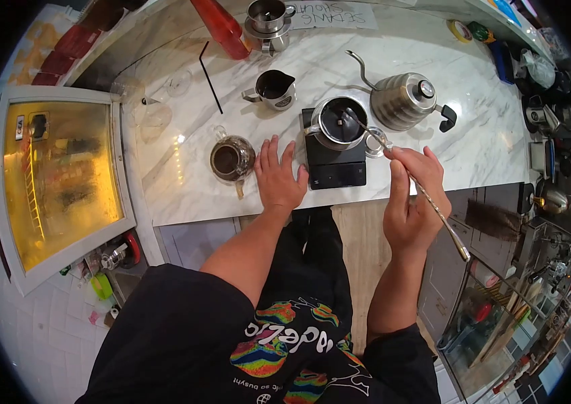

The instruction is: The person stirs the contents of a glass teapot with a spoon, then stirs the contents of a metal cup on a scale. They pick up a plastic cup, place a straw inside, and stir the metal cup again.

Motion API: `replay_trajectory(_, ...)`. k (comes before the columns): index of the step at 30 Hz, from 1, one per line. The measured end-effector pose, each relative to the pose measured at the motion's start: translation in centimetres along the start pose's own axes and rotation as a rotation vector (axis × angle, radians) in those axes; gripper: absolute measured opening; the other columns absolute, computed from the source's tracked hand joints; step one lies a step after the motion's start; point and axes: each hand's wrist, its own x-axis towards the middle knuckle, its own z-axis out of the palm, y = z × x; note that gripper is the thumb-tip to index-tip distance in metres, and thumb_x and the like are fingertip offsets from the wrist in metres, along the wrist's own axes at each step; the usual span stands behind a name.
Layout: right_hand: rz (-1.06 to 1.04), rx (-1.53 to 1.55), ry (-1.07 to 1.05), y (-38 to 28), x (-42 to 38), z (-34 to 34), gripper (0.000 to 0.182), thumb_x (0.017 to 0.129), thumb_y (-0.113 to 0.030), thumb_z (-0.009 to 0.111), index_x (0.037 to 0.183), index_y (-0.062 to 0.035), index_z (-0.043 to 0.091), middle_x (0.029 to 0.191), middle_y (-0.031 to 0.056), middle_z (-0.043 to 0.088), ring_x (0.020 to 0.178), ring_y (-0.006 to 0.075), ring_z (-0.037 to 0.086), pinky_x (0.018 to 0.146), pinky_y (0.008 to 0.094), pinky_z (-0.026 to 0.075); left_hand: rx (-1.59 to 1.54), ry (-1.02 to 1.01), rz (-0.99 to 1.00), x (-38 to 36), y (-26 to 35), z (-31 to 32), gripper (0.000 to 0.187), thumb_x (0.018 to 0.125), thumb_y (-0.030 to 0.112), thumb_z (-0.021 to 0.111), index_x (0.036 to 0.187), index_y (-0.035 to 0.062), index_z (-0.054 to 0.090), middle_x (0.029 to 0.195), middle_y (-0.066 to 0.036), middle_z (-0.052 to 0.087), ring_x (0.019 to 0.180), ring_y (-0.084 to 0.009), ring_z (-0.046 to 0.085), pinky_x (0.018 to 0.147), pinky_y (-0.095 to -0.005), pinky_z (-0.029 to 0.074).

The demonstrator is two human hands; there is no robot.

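Observation:
My right hand (417, 195) pinches a long twisted metal spoon (431, 203), whose far end dips into dark liquid in a metal pitcher (312, 129). That pitcher stands on a black scale (336, 166). My left hand (280, 176) lies flat on the marble counter with its fingers spread, between the scale and a glass server (232, 159) with brown contents. A small round clear glass (378, 143) is partly hidden behind the spoon and my right hand.
A gooseneck kettle (403, 101) stands right of the scale. Behind are a steel jug (276, 91), a black straw (210, 77), a red bottle (223, 30) and stacked metal cups (268, 25). A yellow-lit glass door (63, 182) is at left.

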Motion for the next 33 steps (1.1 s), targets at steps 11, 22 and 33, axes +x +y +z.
replay_trajectory(11, -0.073, 0.003, -0.031, 0.5, 0.5, 0.0, 0.008, 0.099, -0.003, 0.066, 0.105, -0.0053, 0.072, 0.100, 0.0080, 0.078, 0.100, 0.0259, 0.075, 0.109, 0.0498, 0.045, 0.012, -0.025, -0.018, 0.1, 0.0, -0.1, 0.060, 0.089, 0.033, 0.067, 0.145, 0.0149, 0.056, 0.161, -0.018, 0.040, 0.152, -0.0396, 0.032, 0.124, -0.0558, 0.025)
replay_trajectory(22, -0.071, -0.021, -0.011, 0.1, -0.3, 0.3, 0.010, 0.101, -0.001, 0.062, 0.105, -0.0053, 0.070, 0.101, 0.0071, 0.078, 0.103, 0.0273, 0.075, 0.111, 0.0507, 0.043, -0.009, -0.021, -0.015, 0.0, -0.1, -0.1, 0.061, 0.089, 0.032, 0.067, 0.146, 0.0149, 0.056, 0.161, -0.019, 0.039, 0.152, -0.0403, 0.032, 0.124, -0.0561, 0.025)
replay_trajectory(33, -0.038, -0.023, 0.014, 0.0, -0.9, 0.4, 0.010, 0.102, -0.003, 0.061, 0.106, -0.0051, 0.070, 0.101, 0.0072, 0.078, 0.105, 0.0282, 0.075, 0.111, 0.0517, 0.043, -0.004, -0.038, -0.001, 0.1, -0.1, -0.2, 0.062, 0.090, 0.031, 0.065, 0.148, 0.0133, 0.053, 0.162, -0.020, 0.037, 0.152, -0.0417, 0.030, 0.123, -0.0570, 0.024)
